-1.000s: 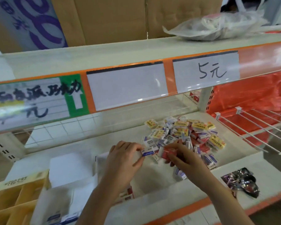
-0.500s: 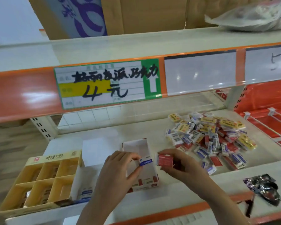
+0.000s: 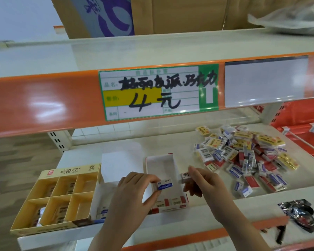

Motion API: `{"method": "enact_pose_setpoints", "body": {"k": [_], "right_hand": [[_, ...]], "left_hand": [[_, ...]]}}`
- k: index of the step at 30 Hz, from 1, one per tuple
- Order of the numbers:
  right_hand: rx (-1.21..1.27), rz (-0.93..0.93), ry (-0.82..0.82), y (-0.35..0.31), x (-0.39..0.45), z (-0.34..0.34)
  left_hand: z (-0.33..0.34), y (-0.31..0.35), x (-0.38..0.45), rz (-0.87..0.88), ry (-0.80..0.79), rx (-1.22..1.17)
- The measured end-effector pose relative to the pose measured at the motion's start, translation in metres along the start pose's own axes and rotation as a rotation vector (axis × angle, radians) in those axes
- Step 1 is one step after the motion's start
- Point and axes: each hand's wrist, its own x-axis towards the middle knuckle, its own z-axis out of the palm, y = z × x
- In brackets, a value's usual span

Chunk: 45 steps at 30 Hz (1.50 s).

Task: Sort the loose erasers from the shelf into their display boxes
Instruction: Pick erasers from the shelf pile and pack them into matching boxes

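Note:
My left hand (image 3: 134, 192) pinches a blue-and-white eraser (image 3: 164, 184) over the open white display box with a red trim (image 3: 168, 201). To its right my right hand (image 3: 203, 182) pinches a small eraser (image 3: 185, 175) with its barcode side up, at the box's right edge. A pile of loose erasers (image 3: 243, 156) in yellow, blue and red wrappers lies on the shelf to the right. At the left stands a yellow compartment box (image 3: 62, 196) with several erasers in its cells. Between the two sits another white box (image 3: 105, 201).
The upper shelf's orange edge with a 4-yuan price tag (image 3: 158, 91) hangs low over the work area. A crumpled dark foil wrapper (image 3: 299, 214) lies on the shelf's front lip at the right. Wire dividers (image 3: 301, 140) stand right of the pile.
Both hands have carried their erasers left from the pile to the white display box. The right hand's eraser has turned from its red face to its barcode side.

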Motion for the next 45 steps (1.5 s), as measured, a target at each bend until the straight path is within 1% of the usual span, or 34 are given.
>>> {"method": "enact_pose_setpoints", "body": {"k": [3, 7, 9, 14, 17, 20, 24, 27, 29, 33, 38, 42, 45], "right_hand": [[0.039, 0.051, 0.02, 0.002, 0.001, 0.005], [-0.012, 0.073, -0.004, 0.007, 0.002, 0.007], [-0.035, 0.084, -0.02, 0.009, 0.002, 0.007], [-0.174, 0.072, -0.081, 0.018, 0.007, 0.004], [-0.249, 0.115, -0.135, 0.022, 0.015, 0.002], [-0.435, 0.095, -0.188, 0.021, 0.025, 0.001], [-0.761, -0.005, -0.229, 0.021, 0.04, 0.005], [-0.919, -0.115, -0.263, 0.019, 0.048, 0.017], [-0.997, -0.157, -0.295, 0.021, 0.053, 0.025], [-1.029, -0.156, -0.335, 0.029, 0.062, 0.035], [-1.049, -0.097, -0.43, 0.034, 0.065, 0.04], [-1.066, -0.109, -0.491, 0.033, 0.066, 0.039], [-1.083, -0.123, -0.506, 0.034, 0.067, 0.04]], "left_hand": [[-0.001, 0.0, 0.0, 0.003, -0.022, -0.029], [-0.002, 0.0, 0.001, 0.007, -0.084, -0.05], [0.0, -0.002, 0.0, 0.004, -0.087, -0.056], [0.01, -0.01, -0.006, 0.001, -0.059, -0.066], [0.012, -0.018, -0.008, -0.019, -0.097, -0.077], [0.011, -0.027, -0.011, -0.039, -0.105, -0.077], [0.004, -0.035, -0.012, -0.064, -0.114, -0.037], [-0.001, -0.04, -0.017, -0.104, -0.14, -0.026], [-0.004, -0.044, -0.02, -0.131, -0.154, -0.017], [-0.009, -0.049, -0.03, -0.181, -0.166, -0.033], [-0.015, -0.058, -0.039, -0.269, -0.239, -0.054], [-0.018, -0.062, -0.042, -0.276, -0.268, -0.05], [-0.019, -0.062, -0.042, -0.263, -0.284, -0.032]]}}
